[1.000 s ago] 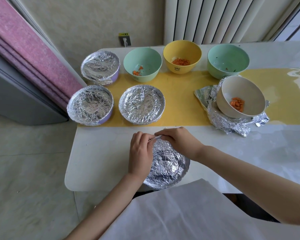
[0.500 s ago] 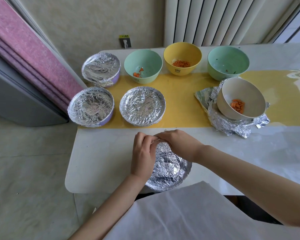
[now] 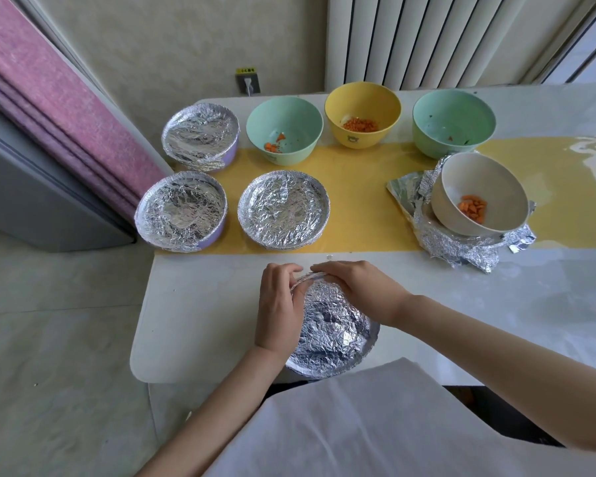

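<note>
As I look down through the head camera, I start at the left edge of the counter. Two plates covered with foil stand there, the back foil plate at the far left corner and the front foil plate nearer to me. Both show some purple rim under the foil. Just right of the front one, the middle foil plate lies on the yellow strip. Behind it stands the left green bowl with a few orange pieces inside.

At the near edge of the counter lies the near foil plate, which I am working on. My left grip covers its left side, and the fingers curl on the far rim and pinch the foil there. My right grip comes from the right, and its fingers bend over the same far rim and grasp the foil. The fingertips of both almost meet.

Further right, along the far edge, stand the yellow bowl with small orange bits and the right green bowl. In front of that one, the beige bowl sits tilted on the crumpled foil and holds orange pieces.
</note>
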The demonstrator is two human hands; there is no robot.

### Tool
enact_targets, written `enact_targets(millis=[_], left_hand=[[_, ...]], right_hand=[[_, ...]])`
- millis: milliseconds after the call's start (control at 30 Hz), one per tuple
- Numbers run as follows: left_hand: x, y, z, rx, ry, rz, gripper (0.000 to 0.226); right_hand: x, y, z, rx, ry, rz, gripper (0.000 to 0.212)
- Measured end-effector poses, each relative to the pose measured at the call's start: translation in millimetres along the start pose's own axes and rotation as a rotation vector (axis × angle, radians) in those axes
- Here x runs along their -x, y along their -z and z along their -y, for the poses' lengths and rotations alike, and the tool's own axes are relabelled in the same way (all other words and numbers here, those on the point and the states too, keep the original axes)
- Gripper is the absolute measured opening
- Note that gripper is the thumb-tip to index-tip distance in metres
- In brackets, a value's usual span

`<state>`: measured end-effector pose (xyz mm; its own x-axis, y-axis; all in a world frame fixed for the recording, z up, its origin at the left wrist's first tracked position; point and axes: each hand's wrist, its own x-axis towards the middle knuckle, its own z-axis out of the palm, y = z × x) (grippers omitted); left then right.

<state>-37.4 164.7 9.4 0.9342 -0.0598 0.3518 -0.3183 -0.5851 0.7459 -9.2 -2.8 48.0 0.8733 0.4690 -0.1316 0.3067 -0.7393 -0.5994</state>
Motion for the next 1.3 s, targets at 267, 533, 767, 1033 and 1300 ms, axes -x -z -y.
enact_targets(millis=[267,533,767,1033,1300], left_hand=[[-0.7,-0.4,1.9,-0.077,-0.002,0.039,0.015],[-2.8,3.9,-0.8,-0.077,0.043,0.052,0.02],[-3.1,4.4,-0.1,-0.104,0.127,0.019,0.009],[-4.7,7.9,3.2,-0.091,0.27,-0.08,0.006],[-9.0,6.7,6.0,-0.07,0.322,-0.055,0.007]], right_hand=[[-5.7,-4.9,-1.5,-0.016,0.044,-0.016,0.035],[3.6,-1.8,-2.4,-0.093,-0.002,-0.038,0.036],[-10.9,-1.6,-6.5,-0.057,0.013,-0.003,0.029],[-1.6,-1.5,-13.3,-0.124,-0.124,-0.01,0.035],[-17.5,-12.3,-16.8,-0.064,-0.164,-0.073,0.033]])
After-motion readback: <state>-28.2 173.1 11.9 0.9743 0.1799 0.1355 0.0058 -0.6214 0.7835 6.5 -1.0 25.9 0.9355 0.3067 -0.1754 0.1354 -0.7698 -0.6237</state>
